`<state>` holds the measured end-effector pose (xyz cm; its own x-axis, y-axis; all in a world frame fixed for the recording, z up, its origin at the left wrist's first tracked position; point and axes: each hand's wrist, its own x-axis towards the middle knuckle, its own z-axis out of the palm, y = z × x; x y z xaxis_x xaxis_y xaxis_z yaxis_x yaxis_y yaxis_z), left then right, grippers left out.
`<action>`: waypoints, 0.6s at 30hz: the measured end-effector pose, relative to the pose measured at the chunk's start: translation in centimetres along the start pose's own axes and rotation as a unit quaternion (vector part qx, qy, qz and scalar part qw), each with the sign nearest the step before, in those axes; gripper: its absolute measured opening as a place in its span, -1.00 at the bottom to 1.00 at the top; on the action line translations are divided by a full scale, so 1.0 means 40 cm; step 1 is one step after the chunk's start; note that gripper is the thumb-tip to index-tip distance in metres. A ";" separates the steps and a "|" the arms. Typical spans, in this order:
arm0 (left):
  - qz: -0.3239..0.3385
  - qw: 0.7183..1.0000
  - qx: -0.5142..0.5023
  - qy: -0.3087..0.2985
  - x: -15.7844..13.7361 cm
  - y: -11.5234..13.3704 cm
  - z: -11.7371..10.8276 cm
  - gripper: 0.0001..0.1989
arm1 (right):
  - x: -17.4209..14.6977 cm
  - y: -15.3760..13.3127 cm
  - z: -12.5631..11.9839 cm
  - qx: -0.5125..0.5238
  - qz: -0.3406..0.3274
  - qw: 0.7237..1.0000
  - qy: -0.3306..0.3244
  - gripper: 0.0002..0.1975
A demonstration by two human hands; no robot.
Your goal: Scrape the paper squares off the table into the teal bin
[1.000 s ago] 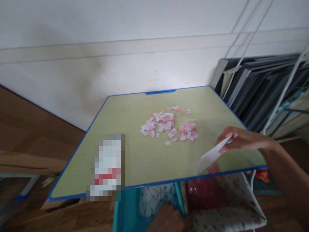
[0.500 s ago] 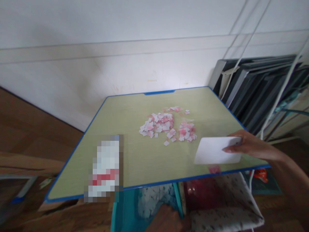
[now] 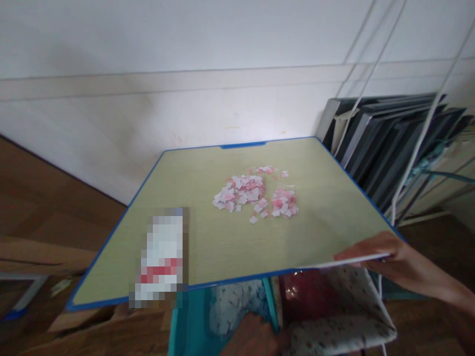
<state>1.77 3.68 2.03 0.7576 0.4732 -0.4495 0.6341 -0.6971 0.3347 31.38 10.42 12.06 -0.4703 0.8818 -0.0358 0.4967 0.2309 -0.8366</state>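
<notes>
My right hand (image 3: 393,259) is at the front right corner of the yellow-green table (image 3: 208,247), pinching a thin white card (image 3: 347,262). The card shows edge-on, level with the table's blue front rim. A loose heap of small pink and white paper scraps (image 3: 256,195) lies in the middle of the tabletop, well away from the hand. My left hand is not visible; a blurred skin-toned shape (image 3: 256,341) below the table cannot be made out.
A white and red blurred-out object (image 3: 163,257) lies near the table's front left. Under the table are a red translucent container (image 3: 308,296) and a patterned cushion (image 3: 341,329). Dark flat panels (image 3: 386,143) and white rack tubes (image 3: 419,143) stand at the right.
The card was raised and tilted, then laid flat on the table near the scraps. It has since come back to the front rim, with my right hand lower and nearer to me.
</notes>
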 end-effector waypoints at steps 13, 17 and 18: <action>0.006 1.000 -0.010 0.019 -0.003 -0.002 0.006 -0.83 | -0.050 0.001 0.006 -0.010 -0.036 0.998 0.046 -0.73; 0.008 1.000 -0.003 0.010 -0.005 0.003 0.003 -0.85 | -0.061 0.014 0.016 -0.016 -0.026 0.999 0.031 -0.76; 0.009 1.000 0.001 0.007 -0.006 0.003 0.003 -0.85 | -0.064 0.015 0.016 -0.033 -0.027 0.998 0.049 -0.77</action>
<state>1.66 3.42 2.10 0.7703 0.4683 -0.4328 0.6205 -0.7067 0.3398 32.42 8.03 11.30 -0.4249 0.9029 0.0642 0.5211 0.3020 -0.7983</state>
